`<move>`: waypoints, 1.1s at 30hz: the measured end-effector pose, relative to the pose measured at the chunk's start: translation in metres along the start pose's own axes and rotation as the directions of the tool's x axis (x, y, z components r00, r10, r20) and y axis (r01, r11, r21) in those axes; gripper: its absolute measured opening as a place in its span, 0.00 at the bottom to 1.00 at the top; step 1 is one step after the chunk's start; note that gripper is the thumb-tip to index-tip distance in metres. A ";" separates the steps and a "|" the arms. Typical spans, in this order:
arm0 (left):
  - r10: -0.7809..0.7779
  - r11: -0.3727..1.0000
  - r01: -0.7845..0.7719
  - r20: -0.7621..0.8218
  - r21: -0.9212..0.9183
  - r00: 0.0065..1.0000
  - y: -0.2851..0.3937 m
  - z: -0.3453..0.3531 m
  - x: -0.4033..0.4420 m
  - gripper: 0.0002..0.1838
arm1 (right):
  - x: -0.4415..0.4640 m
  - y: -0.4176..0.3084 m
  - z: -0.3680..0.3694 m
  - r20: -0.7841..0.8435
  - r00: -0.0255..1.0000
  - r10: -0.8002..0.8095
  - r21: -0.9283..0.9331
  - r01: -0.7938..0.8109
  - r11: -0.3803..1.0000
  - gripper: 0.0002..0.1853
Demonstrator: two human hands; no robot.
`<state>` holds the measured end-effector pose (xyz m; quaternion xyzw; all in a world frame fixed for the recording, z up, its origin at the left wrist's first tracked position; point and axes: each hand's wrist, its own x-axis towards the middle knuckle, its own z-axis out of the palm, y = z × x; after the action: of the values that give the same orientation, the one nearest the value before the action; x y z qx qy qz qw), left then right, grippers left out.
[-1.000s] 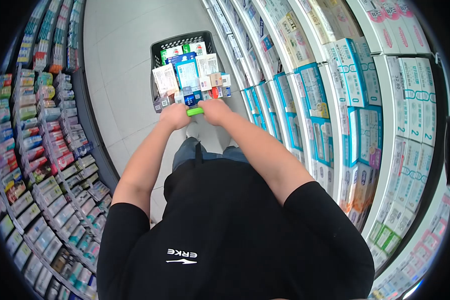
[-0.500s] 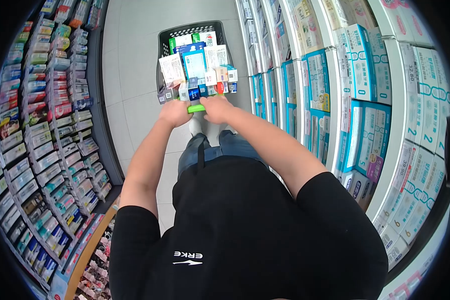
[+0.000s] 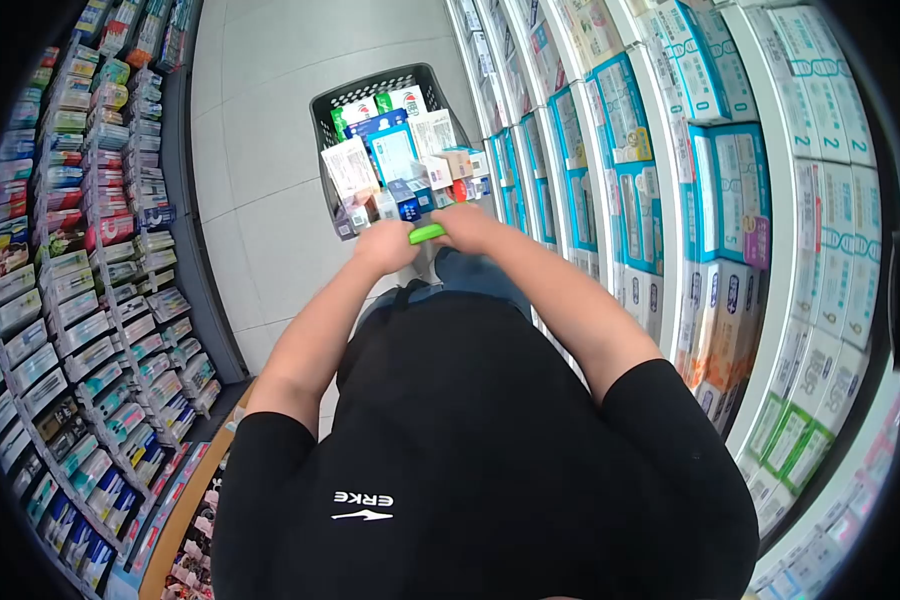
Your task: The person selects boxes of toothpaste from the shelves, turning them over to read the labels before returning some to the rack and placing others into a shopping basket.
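Both hands hold the green handle [image 3: 427,233] at the near end of a dark basket [image 3: 322,110] with perforated walls. My left hand [image 3: 387,246] is wrapped round its left part, and my right hand [image 3: 463,226] grips the right part. Several boxes fill the basket: a blue-and-white box [image 3: 393,153] lies in the middle, a white box [image 3: 351,170] leans at the left, and another white box [image 3: 431,132] is at the right. Smaller boxes are heaped close to my knuckles. The fingertips are hidden under the handle.
Shelves of small colourful packages [image 3: 100,230] line the left side. Close by on the right, white shelves carry stacked blue-and-white boxes [image 3: 730,190]. Pale floor tiles [image 3: 260,140] run between them. A wooden-edged display [image 3: 185,500] is at the lower left.
Shelves and floor have shifted in view, and the display at the lower left has come into sight. The basket has turned slightly and sits a little further right. Both hands keep their grip.
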<state>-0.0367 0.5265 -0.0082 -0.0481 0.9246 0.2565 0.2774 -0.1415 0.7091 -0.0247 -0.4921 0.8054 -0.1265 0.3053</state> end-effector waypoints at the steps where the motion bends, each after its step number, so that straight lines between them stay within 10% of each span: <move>1: 0.029 0.999 -0.029 0.021 -0.020 0.999 0.000 0.006 -0.009 0.21 | -0.008 -0.003 0.009 0.014 1.000 -0.001 0.009 0.001 1.000 0.20; 6: 0.179 0.965 -0.146 0.136 -0.220 0.974 0.009 0.033 -0.034 0.32 | -0.060 -0.016 0.020 0.098 0.995 0.004 0.072 -0.011 0.997 0.25; 10: 0.240 0.933 -0.166 0.207 -0.318 0.948 0.005 0.064 -0.047 0.37 | -0.074 -0.032 0.013 0.274 0.938 0.214 0.464 -0.324 0.825 0.31; 12: 0.268 0.928 -0.192 0.214 -0.320 0.939 0.002 0.084 -0.044 0.35 | -0.059 -0.028 0.021 0.045 0.943 0.331 0.444 -0.315 0.839 0.24; 14: 0.354 0.882 -0.288 0.120 -0.374 0.927 -0.009 0.105 -0.042 0.33 | -0.045 -0.022 0.039 -0.543 0.838 0.060 -0.031 -0.091 0.995 0.20; 17: 0.310 0.899 -0.236 0.155 -0.370 0.938 -0.006 0.098 -0.054 0.32 | -0.025 -0.027 0.046 -0.398 0.912 0.095 -0.258 -0.210 0.943 0.29; 23: 0.225 0.910 -0.129 0.208 -0.394 0.952 -0.009 0.090 -0.058 0.30 | 0.029 -0.003 0.092 -0.111 0.970 0.216 -0.458 -0.243 0.855 0.07; 26: 0.214 0.910 -0.107 0.231 -0.402 0.949 -0.006 0.085 -0.053 0.29 | 0.015 -0.004 0.078 -0.249 0.952 0.177 -0.357 -0.260 0.897 0.09; 33: 0.246 0.869 -0.161 0.127 -0.468 0.961 -0.016 0.072 -0.051 0.25 | -0.100 -0.049 -0.024 -0.458 0.674 0.580 0.589 -0.258 0.765 0.35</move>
<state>0.0446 0.5462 -0.0395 0.0102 0.8096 0.4961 0.3134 -0.0879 0.7704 0.0554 -0.1255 0.8951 -0.3978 0.1576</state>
